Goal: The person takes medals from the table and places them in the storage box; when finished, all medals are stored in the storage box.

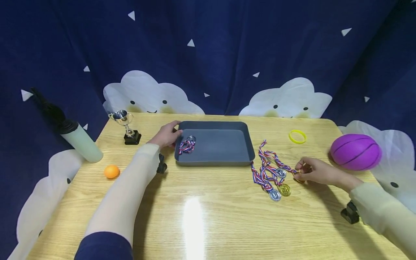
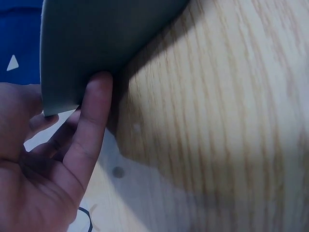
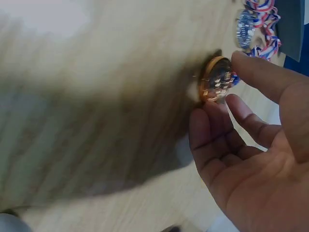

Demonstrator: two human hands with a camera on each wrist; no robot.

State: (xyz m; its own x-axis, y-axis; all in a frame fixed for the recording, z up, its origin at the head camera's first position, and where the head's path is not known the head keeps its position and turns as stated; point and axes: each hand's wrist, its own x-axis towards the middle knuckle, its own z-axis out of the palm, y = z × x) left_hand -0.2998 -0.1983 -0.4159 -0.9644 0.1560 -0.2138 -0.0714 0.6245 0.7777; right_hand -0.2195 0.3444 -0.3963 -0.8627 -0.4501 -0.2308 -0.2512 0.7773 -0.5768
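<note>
Right hand (image 1: pixel 320 172) grip pinched on bronze medal (image 3: pixel 216 79), disc on edge between thumb and fingertips, just off tabletop (image 1: pixel 208 224). Medal likely light, rigid, slick metal; ribbon soft, trailing toward medal pile (image 1: pixel 271 173), may snag. Best hold: disc rim, or ribbon near disc. Left hand (image 1: pixel 166 135) fingers straight, pressed on tray (image 1: pixel 214 142) left corner. One medal (image 1: pixel 187 145) already in tray.

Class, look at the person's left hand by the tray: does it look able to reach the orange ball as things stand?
Probably yes. The left hand rests at the tray edge, and only bare table lies between it and the orange ball.
</note>
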